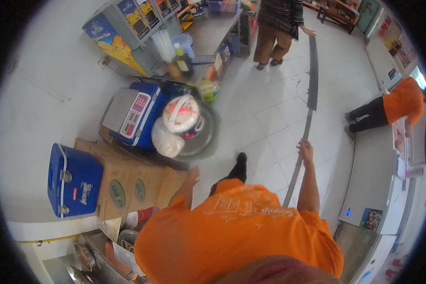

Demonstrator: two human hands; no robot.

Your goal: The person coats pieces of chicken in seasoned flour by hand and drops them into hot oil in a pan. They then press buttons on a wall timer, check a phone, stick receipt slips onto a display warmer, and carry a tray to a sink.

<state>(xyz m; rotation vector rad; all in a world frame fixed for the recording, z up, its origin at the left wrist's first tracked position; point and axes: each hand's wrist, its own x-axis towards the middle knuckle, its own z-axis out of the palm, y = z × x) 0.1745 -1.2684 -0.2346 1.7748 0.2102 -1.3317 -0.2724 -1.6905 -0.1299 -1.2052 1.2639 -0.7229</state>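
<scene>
We cannot tell whether our loosely curled right hand (306, 150) grips the long, straight, dark-grey strip (313, 78) running ahead, our spread left hand (192, 175) farther off.

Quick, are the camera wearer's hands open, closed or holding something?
Left bare hand: nothing visible in it; open or closed, cannot tell.
Right bare hand: loosely curled, overlapping the long grey strip in view; grip cannot be told.
</scene>
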